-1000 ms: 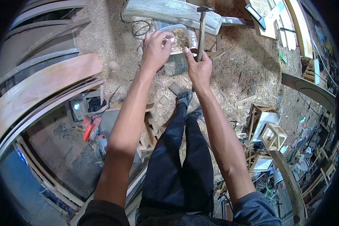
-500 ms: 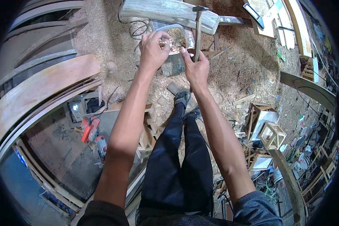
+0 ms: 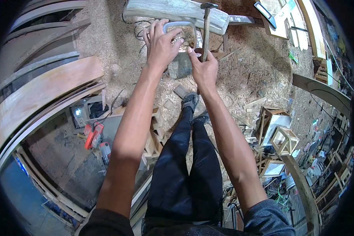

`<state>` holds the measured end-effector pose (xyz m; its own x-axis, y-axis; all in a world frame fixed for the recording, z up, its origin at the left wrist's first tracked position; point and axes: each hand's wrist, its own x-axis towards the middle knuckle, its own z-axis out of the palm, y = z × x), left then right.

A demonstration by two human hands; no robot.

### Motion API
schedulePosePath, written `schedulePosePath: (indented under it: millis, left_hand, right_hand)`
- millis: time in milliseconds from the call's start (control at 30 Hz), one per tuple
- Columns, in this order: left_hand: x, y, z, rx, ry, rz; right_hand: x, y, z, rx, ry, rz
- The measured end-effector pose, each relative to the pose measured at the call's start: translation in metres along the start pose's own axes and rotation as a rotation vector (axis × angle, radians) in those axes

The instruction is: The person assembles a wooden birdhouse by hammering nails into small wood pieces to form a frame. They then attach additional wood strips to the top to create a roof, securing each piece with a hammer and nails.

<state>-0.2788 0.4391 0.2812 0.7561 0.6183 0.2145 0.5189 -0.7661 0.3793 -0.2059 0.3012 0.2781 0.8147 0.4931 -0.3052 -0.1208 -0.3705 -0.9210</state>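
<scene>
A hammer (image 3: 207, 31) stands nearly upright in the view, its dark head at the top, with my right hand (image 3: 204, 70) closed round its wooden handle. My right thumb also lies by the near right edge of a clear plastic container (image 3: 179, 24). My left hand (image 3: 161, 45) is at the container's left side, fingers spread and partly covering it. I cannot make out anything held in the left fingers. Small light pieces show inside the container. Beneath it is a greyish block (image 3: 181, 66).
A thick wooden beam (image 3: 177, 11) lies beyond the container. Wood shavings cover the floor. Curved boards (image 3: 47, 84) and a red power tool (image 3: 93, 135) are on the left. Small wooden frames (image 3: 284, 141) stand at the right. A phone-like device (image 3: 265, 15) lies at the top right.
My left hand has moved slightly away from inside the container to its left rim, and its fingers have spread. My right hand still holds the hammer in nearly the same place.
</scene>
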Motion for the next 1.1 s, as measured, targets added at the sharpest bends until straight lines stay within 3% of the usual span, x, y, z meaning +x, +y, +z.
schedulePosePath:
  millis: [767, 1100]
  left_hand:
    - [0.015, 0.003, 0.007, -0.009, -0.041, -0.005]
    - [0.007, -0.003, -0.014, -0.168, 0.064, -0.024]
  right_hand:
    - [0.004, -0.009, -0.002, -0.032, -0.031, 0.041]
    - [0.008, -0.014, -0.012, 0.043, 0.026, 0.035]
